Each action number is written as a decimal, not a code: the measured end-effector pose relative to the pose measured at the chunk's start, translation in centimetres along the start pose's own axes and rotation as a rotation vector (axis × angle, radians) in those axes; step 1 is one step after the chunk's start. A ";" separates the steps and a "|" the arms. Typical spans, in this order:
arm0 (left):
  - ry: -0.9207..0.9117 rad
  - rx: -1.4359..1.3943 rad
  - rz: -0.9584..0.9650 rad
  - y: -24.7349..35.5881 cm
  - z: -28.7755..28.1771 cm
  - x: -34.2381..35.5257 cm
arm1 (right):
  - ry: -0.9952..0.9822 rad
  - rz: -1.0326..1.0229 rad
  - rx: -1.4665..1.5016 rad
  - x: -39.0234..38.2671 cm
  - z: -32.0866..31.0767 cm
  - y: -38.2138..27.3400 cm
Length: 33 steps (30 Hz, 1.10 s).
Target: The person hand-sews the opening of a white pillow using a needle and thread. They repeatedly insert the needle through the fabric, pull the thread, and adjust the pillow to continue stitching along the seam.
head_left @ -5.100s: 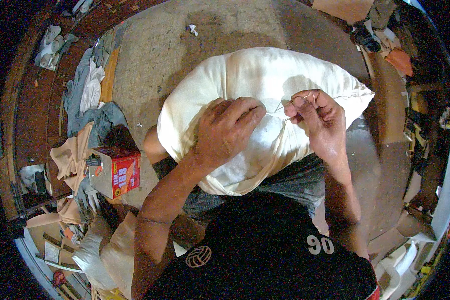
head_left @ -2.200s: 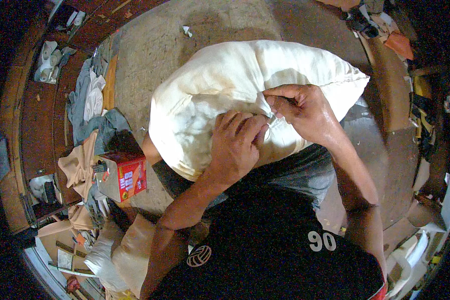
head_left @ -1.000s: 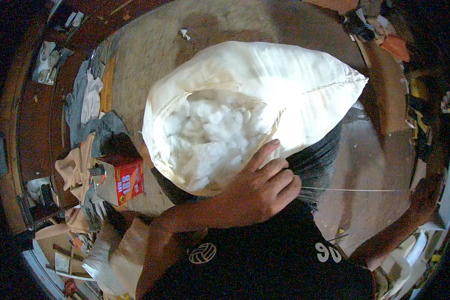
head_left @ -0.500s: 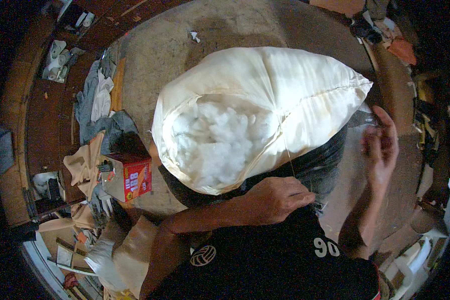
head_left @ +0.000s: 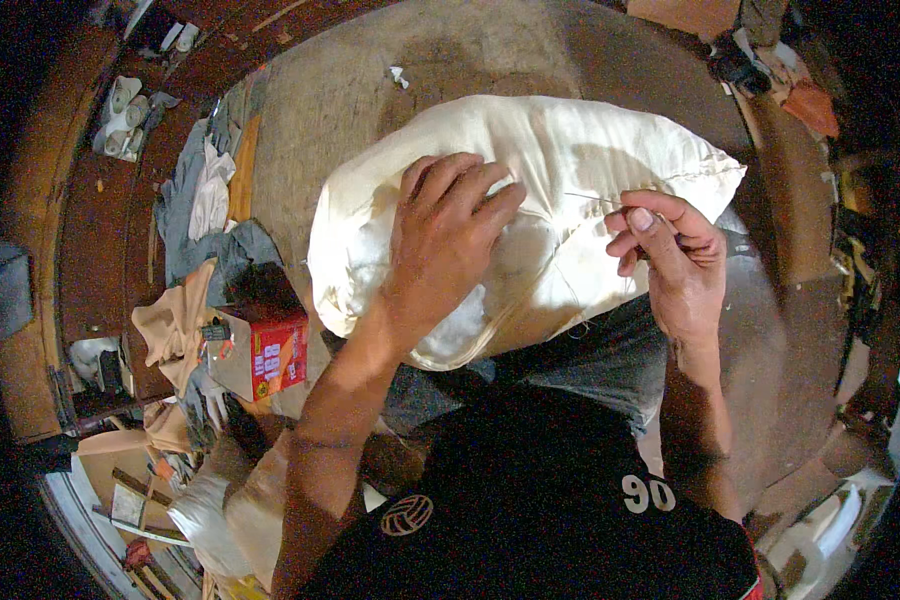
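Observation:
A plump cream fabric cushion (head_left: 610, 140) lies across my lap, with a wide opening on its left side. White fluffy stuffing (head_left: 460, 325) shows inside, partly covered by my left hand (head_left: 445, 225). That hand's bent fingers press at the far rim of the opening and gather the cloth; its fingertips are partly hidden. Over the cushion's right half, my right hand (head_left: 670, 235) pinches a thin needle (head_left: 590, 198) between thumb and fingers, its point toward the left. Near the opening's right corner, a fine thread runs by the puckered seam.
A red and silver box (head_left: 275, 352) stands left of my knees, beside tan cloth (head_left: 175, 320). Farther left lies a heap of grey and white fabric (head_left: 210, 200). A white scrap (head_left: 399, 77) rests on the worn floor (head_left: 320, 110) beyond the cushion.
My left hand has moved up from near my shirt to the cushion's opening. My right hand has come in from the right, and the needle now shows in it.

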State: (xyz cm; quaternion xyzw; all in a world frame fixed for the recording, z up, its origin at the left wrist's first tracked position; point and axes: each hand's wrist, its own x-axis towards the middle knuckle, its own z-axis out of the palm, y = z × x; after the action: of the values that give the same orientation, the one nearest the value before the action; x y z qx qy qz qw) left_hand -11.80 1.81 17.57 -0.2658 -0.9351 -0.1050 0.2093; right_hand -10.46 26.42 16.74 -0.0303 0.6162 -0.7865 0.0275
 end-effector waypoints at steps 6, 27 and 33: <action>0.077 -0.069 0.009 0.1 0.4 -2.1 | 0.044 -0.077 -0.149 0.2 1.8 0.0; 0.244 -0.166 -0.001 -0.2 1.7 -3.2 | 0.031 -0.090 -0.205 1.8 4.0 1.7; 0.292 -0.188 0.014 -0.3 1.9 -3.4 | -0.035 -0.121 -0.341 1.6 4.0 1.6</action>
State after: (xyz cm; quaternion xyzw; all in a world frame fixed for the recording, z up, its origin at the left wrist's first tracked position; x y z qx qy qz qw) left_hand -9.96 0.55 14.36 -0.2727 -0.8789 -0.2283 0.3180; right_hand -11.68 22.03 16.14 -0.0853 0.7372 -0.6702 -0.0149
